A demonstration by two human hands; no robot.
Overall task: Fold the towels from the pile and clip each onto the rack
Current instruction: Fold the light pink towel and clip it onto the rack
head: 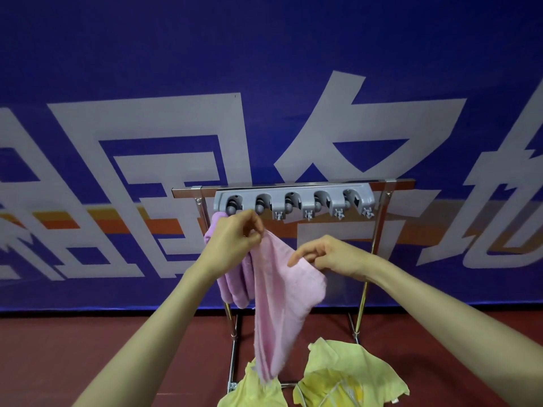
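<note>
A pink towel (279,298) hangs long between my hands in front of the grey clip rack (293,201). My left hand (235,239) pinches its top corner just below the rack's second clip from the left. My right hand (329,257) pinches the towel's right edge, lower and to the right. A purple towel (235,286) hangs folded from the leftmost clip, partly hidden behind my left hand and the pink towel. Yellow-green towels (338,374) lie in a pile on the floor below.
The grey clip bar is mounted on a chrome stand (379,227) with slanted legs on a red floor (88,348). A blue banner (264,69) with large white characters stands right behind it. Three clips to the right hold nothing.
</note>
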